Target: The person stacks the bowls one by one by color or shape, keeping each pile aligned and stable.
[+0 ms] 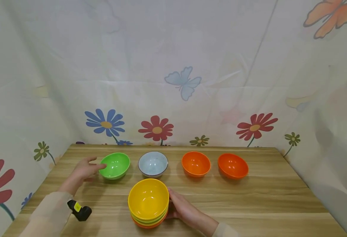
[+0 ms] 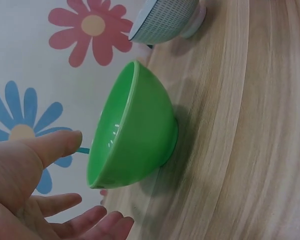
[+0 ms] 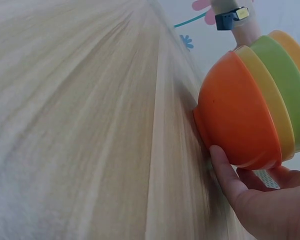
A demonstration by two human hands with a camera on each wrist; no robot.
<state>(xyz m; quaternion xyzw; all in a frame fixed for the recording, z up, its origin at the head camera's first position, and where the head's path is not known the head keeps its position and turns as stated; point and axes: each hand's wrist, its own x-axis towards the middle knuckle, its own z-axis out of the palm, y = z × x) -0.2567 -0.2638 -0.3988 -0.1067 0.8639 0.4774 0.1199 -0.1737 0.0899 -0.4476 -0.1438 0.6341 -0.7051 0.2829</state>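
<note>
A green bowl point(image 1: 115, 166) stands upright at the back left of the table. My left hand point(image 1: 85, 169) is at its left rim with thumb and fingers spread apart; in the left wrist view the thumb and fingers point(image 2: 85, 222) appear clear of the bowl. Near the front middle is a stack of nested bowls point(image 1: 148, 200): yellow on top, green and yellow between, orange point(image 3: 237, 112) at the bottom. My right hand point(image 1: 183, 209) holds this stack from the right, thumb low against the orange bowl and fingers around its far side, partly hidden.
A pale blue-grey bowl point(image 1: 153, 163) with a dark rim stands behind the stack. To its right are an orange bowl point(image 1: 196, 164) and a red-orange bowl point(image 1: 233, 166). The wooden table point(image 1: 265, 204) ends at a flower-printed cloth point(image 1: 215, 108) behind and at the sides.
</note>
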